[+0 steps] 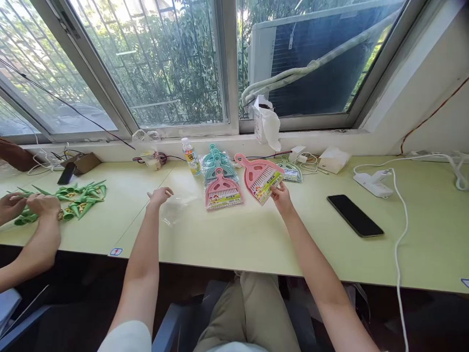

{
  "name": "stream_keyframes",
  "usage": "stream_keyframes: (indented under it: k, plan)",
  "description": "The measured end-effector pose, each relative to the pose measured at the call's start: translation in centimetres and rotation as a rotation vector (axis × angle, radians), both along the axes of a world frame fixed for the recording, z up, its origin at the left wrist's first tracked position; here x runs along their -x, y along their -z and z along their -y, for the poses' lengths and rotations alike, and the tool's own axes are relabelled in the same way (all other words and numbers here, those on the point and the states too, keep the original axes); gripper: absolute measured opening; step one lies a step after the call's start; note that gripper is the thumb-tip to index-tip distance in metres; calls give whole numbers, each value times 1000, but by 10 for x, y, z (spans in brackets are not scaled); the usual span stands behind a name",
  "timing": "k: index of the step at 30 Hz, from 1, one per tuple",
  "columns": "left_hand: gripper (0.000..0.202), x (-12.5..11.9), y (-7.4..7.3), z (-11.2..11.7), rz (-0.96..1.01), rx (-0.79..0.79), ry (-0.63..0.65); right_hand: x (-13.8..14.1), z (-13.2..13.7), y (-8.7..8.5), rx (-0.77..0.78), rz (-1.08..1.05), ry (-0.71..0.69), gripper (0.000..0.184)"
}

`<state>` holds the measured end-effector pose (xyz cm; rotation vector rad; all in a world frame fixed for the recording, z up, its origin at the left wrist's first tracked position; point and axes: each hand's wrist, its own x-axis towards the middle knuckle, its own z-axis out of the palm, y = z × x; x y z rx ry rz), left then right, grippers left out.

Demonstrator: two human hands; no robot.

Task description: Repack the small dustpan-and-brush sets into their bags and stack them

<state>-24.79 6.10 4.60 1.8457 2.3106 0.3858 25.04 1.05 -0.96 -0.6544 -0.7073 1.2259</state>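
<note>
Yellow-green tbl (227, 244) by window (176, 63). R hand (280, 196): fingers closed on lower corner of pink dustpan set (261, 177) w/ brush & label, tilted, just R of 2nd pink set (223, 189), which lies in front of teal sets (219, 165). L hand (160, 195): fingers loosely bent, nothing visible in grip, near clear film (176, 210). Co-worker's hands (44, 204) far L, at green pieces (84, 199).

Worktop (223, 239): pale yellow-green. Held dustpan (253, 169): pink, bristles (260, 181) white, label (269, 187) printed yellow-green. Left of this dustpan: teal dustpans (215, 160), second pink dustpan (222, 187). Right: black phone (354, 215), white power strip (369, 184).
</note>
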Motion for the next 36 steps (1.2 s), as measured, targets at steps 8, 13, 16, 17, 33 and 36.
stream_keyframes:
  k: [8, 13, 16, 17, 33, 36]
  plan:
    - [43, -64, 0, 8, -45, -524, -128, 3, -2, 6, 28, 57, 29, 52]
    - [36, -179, -11, 41, 758, -512, 266, 15, 2, 2, 0, 138, 20, 53]
    - [51, -258, 3, 55, 1155, -126, 500, 23, 5, -3, -3, 221, -13, 56]
    - [55, -279, 9, 56, 1232, -143, 491, 24, 5, -4, 0, 252, -32, 57]
    - [55, -335, 57, 76, 1355, -19, 521, -170, 36, 15, 648, 1492, 539, 28]
    - [55, -342, 62, 78, 1293, 30, 566, -167, 39, 14, 638, 1783, 587, 50]
